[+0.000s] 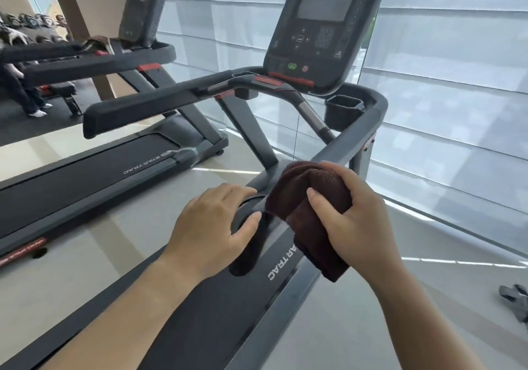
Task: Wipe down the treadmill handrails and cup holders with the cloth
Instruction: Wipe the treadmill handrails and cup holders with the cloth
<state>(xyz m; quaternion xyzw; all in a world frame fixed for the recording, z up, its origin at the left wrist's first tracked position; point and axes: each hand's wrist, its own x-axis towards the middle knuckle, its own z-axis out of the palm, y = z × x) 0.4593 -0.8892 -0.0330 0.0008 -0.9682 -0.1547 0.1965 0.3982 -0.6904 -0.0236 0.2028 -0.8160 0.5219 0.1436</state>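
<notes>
Right hand (354, 221) clamped around a bunched dark brown cloth (311, 212), pressing it over the right handrail (340, 147).

Thumb on the near face of the cloth, fingers wrapped over the far side; a loose tail of cloth hangs below my grip toward the running deck (217, 298). Just left of it, my left hand (214, 224) is curled over the rounded black end of the same rail, fingers bent but not fully closed, holding nothing else. Up the rail from the grip I see the black cup holder (343, 109), then the console (323, 29) with its dark screen. Far across the deck sits the left handrail (137, 109); beyond that, a second treadmill (85, 64). Pale blinds (457, 98) fill the right side.
</notes>
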